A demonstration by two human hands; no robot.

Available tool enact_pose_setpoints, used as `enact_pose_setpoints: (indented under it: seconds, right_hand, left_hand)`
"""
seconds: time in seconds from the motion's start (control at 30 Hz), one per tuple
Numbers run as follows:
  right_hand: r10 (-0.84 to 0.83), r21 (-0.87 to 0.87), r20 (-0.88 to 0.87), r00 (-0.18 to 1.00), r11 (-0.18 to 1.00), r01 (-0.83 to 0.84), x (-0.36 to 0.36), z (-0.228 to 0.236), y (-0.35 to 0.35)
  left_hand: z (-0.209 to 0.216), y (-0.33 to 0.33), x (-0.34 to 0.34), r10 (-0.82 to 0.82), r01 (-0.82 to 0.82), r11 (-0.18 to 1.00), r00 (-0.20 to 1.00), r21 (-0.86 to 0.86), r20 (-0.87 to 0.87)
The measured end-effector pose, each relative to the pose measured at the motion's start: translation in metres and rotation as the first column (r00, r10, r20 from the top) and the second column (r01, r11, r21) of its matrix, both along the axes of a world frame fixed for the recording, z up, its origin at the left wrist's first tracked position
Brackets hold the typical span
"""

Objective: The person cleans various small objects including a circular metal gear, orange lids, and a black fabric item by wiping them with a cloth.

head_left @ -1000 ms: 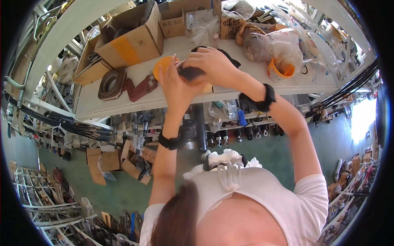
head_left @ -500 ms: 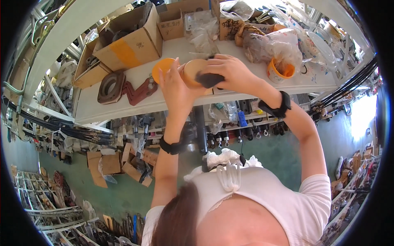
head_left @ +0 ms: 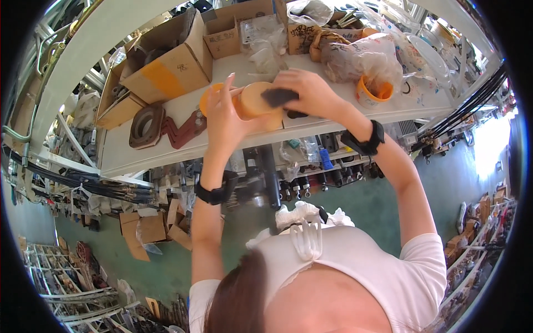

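My left hand (head_left: 226, 119) is curled around a round, tan-yellow cylinder-like piece (head_left: 255, 99), its pale flat face showing between my hands. Pinched in my right hand (head_left: 312, 93) is a dark, soft-looking cloth or pad (head_left: 279, 98), pressed against the right side of that face. Behind my left fingers an orange round piece (head_left: 204, 101) shows in part. Another yellowish part (head_left: 273, 119) sits just below the pale face, partly hidden. Left of my hand, a dark red zigzag bracket (head_left: 180, 130) lies beside a square flange with a round hole (head_left: 146, 126).
On the white shelf (head_left: 222, 142), cardboard boxes (head_left: 166, 69) stand at the back left. An orange tub (head_left: 373, 91) and a plastic bag of parts (head_left: 361, 55) sit to the right. Below the front edge, a lower rack holds rods (head_left: 269, 177) and small packets.
My left hand and the round piece have shifted slightly left. The dark pad has moved up a little on the pale face, and my right hand has shifted slightly left.
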State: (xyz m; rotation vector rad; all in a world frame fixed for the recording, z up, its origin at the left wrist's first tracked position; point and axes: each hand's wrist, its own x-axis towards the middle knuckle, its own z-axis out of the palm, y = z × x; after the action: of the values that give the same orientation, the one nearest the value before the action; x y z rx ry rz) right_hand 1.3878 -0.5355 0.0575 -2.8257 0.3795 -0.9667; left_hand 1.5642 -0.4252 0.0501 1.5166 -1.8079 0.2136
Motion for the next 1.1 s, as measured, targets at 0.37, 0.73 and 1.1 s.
enact_pose_setpoints:
  seconds: [0.37,0.73,1.1]
  right_hand:
    - [0.005,-0.071,0.051,0.999,0.997,-0.002,0.007,0.015,0.031]
    - [-0.493,-0.342,-0.047,0.869,0.825,0.45,0.041,0.009,0.019]
    - [-0.359,-0.158,-0.061,0.931,0.925,0.347,0.015,0.011,0.002]
  left_hand:
    - [0.016,-0.003,-0.005,-0.088,0.088,0.996,0.996,0.02,-0.004]
    - [-0.009,-0.003,-0.053,0.251,-0.283,0.949,0.945,-0.142,-0.208]
    - [-0.004,-0.005,-0.045,0.112,-0.117,0.99,0.992,-0.085,-0.059]
